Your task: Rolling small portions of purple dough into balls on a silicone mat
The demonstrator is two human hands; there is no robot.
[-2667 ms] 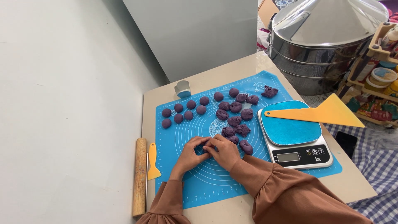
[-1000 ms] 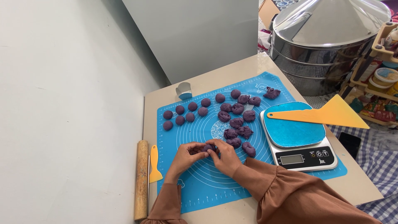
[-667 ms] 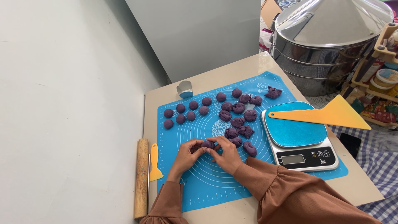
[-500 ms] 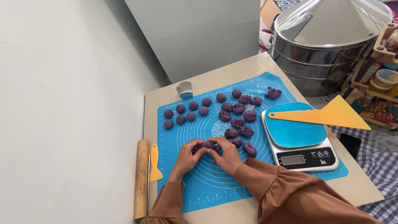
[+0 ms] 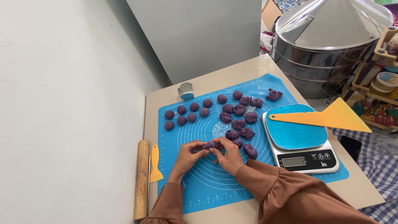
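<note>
hands: left hand (image 5: pixel 188 154) and right hand (image 5: pixel 227 154) pinched one dough piece (image 5: pixel 210 145) together.
risk: judged it could stick to the mat (image 5: pixel 207 191), left of the scale (image 5: pixel 304 145).

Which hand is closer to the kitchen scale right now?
Right. The right hand works the purple dough piece just left of the scale; the left hand sits farther left, on the other side of the dough.
</note>
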